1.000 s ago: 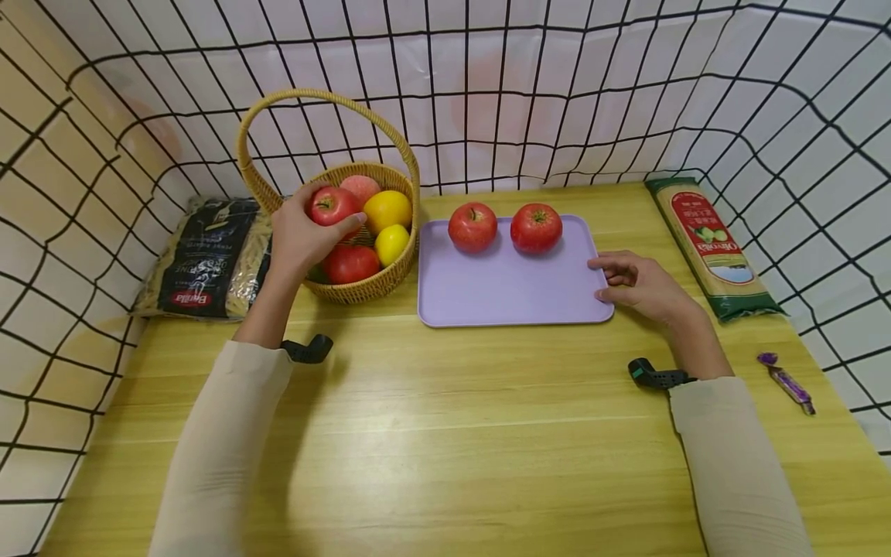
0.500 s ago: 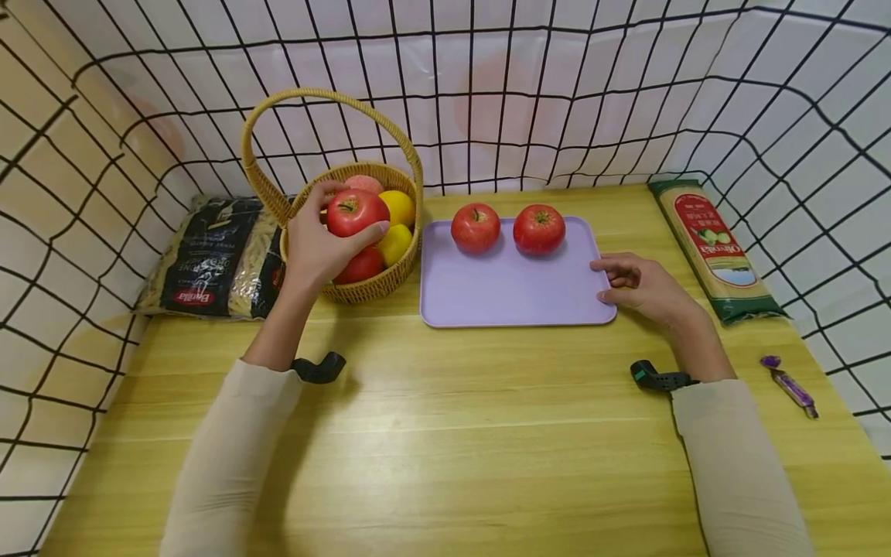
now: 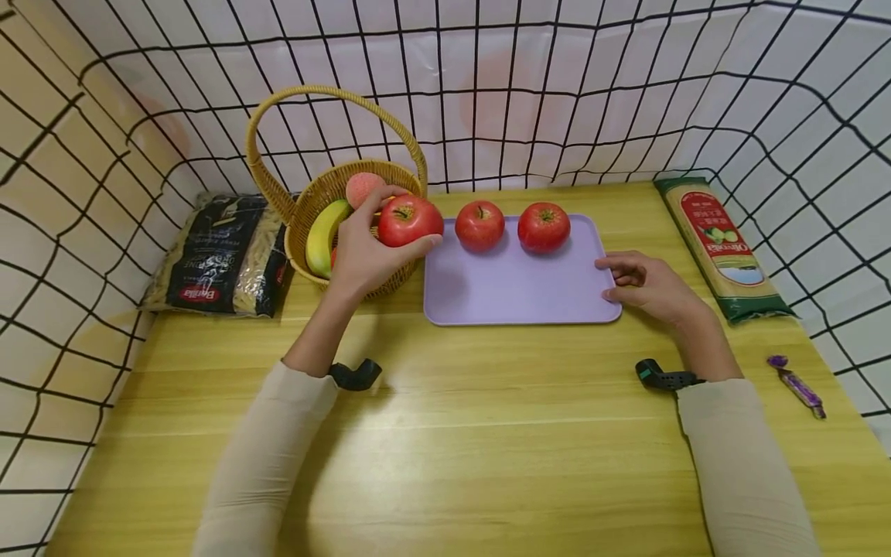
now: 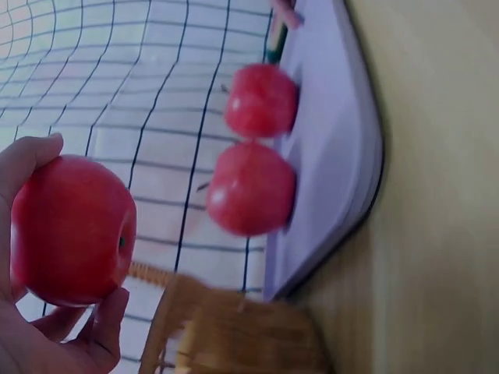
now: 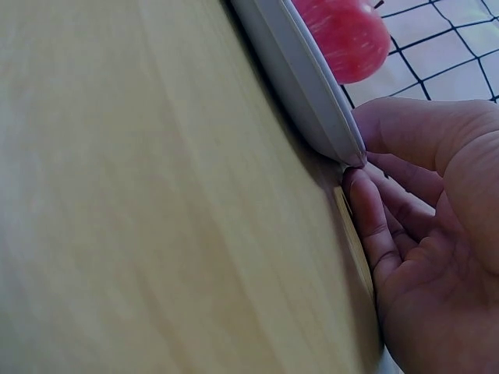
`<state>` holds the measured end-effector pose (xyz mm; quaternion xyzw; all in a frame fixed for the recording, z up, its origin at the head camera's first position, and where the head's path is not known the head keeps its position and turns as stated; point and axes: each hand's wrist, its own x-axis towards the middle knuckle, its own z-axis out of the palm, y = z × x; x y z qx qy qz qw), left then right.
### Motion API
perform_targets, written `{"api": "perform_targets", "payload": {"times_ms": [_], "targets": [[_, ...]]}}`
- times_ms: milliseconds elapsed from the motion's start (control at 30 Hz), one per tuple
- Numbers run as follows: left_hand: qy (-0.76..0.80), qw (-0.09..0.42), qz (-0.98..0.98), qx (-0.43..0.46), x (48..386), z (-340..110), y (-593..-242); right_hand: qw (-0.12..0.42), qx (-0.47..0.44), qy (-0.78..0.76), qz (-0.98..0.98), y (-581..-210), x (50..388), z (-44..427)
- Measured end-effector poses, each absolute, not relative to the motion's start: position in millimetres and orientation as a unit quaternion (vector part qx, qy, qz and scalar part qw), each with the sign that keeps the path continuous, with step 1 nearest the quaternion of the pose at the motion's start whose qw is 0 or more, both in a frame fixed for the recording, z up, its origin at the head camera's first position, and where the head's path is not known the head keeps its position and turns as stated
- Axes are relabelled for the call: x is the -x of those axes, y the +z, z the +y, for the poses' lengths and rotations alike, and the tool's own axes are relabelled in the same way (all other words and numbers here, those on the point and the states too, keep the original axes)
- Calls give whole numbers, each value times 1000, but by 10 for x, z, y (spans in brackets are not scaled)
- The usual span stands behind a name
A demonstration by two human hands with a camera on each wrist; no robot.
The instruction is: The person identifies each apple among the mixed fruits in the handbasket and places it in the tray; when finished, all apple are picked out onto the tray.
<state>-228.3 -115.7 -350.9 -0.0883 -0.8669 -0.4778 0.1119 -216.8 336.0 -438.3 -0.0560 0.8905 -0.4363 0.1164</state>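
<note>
My left hand (image 3: 362, 259) holds a red apple (image 3: 411, 220) between thumb and fingers, in the air between the wicker basket (image 3: 391, 285) and the lilac tray (image 3: 522, 290). In the left wrist view the held apple (image 4: 74, 230) is apart from the others. Two red apples (image 3: 479, 226) (image 3: 544, 227) sit side by side at the tray's back. My right hand (image 3: 650, 286) pinches the tray's right edge; the right wrist view has the thumb (image 5: 405, 128) on the rim. A banana (image 3: 322, 241) and a pinkish round fruit (image 3: 365, 188) show in the basket; my left hand hides other contents.
A dark bag of pasta (image 3: 216, 259) lies left of the basket. On the right are a green-ended pack (image 3: 720, 247) and a purple wrapped candy (image 3: 798, 388). Black wire mesh (image 3: 508, 116) surrounds the wooden table (image 3: 501, 433) at the back and sides.
My left hand has lifted the apple out of the basket and carried it right, to the tray's left edge. The banana has come into view. The right hand keeps its grip on the tray.
</note>
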Motion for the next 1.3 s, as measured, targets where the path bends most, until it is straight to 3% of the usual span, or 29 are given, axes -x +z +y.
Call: {"api": "perform_targets", "payload": {"times_ms": [433, 967, 1300], "targets": [[-482, 70, -857, 168, 2214, -698, -3678, 126, 57, -437, 889, -4357, 2175, 3367], [-475, 14, -864, 167, 2241, -434, -4075, 133, 40, -465, 874, -4366, 2144, 3360], [-445, 11, -877, 182, 2303, -421, -4229, 131, 44, -453, 881, -4359, 2157, 3369]]}}
